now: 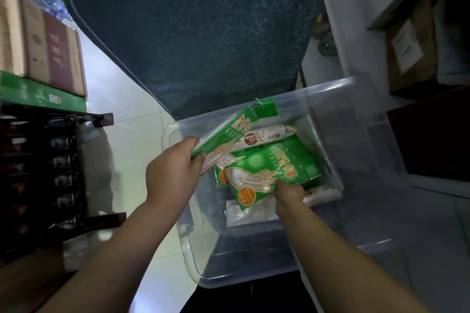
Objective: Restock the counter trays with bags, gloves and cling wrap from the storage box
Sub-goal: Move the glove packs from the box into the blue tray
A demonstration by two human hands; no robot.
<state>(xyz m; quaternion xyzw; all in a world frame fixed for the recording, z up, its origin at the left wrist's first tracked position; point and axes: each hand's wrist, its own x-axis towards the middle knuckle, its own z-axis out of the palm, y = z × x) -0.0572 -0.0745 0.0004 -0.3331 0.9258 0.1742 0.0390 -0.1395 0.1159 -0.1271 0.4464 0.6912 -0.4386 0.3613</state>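
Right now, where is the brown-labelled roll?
In the head view, the roll lies inside the clear box, far side, beside the pack the left hand holds and just beyond the lower pack.

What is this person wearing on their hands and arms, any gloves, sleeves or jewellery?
Nothing worn shows. The left hand and right hand have no gloves, rings or bands. The left forearm and right forearm are bare down to the picture's edge, with no sleeve, watch or bracelet in view.
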